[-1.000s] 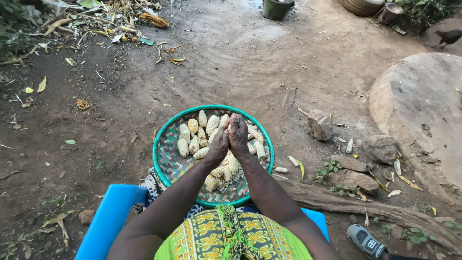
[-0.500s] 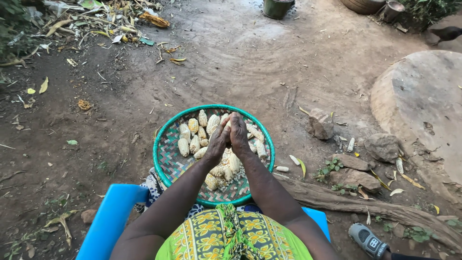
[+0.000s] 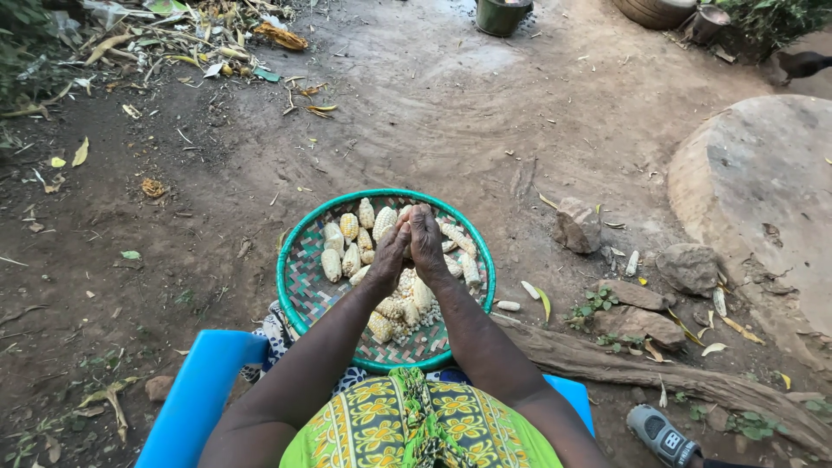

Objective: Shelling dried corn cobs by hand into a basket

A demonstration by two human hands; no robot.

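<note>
Head view, looking down from a seated position over a woven basket [image 3: 303, 286] with a green rim, set on bare earth ground [image 3: 217, 217]. All positions are given relative to the basket.

Left hand [image 3: 390, 254] and right hand [image 3: 427, 243]: pressed together side by side over the middle of the basket, fingers pointing away from the body. Both are closed around something held between them. It is probably a maize cob, but the backs of the hands hide it, so I cannot tell for certain.

Basket contents: pale maize cobs [image 3: 347, 243] lie in a loose heap, most in the far-left half and under the hands. Loose kernels [image 3: 416, 319] are scattered on the near side, just below the wrists.

Near edge of basket: it rests against the knees, over a yellow-green patterned wrap [image 3: 407, 425]. A blue plastic seat [image 3: 195, 390] shows to the near left.

Right of basket: two bare cob pieces [image 3: 518, 296] lie on the ground just beside the rim. Further right are several stones [image 3: 579, 225] and a thick tree root [image 3: 641, 368]. A grey shoe [image 3: 663, 435] sits well to the near right.

Far side: a dark green bucket [image 3: 503, 16] stands well apart, at the top edge.
</note>
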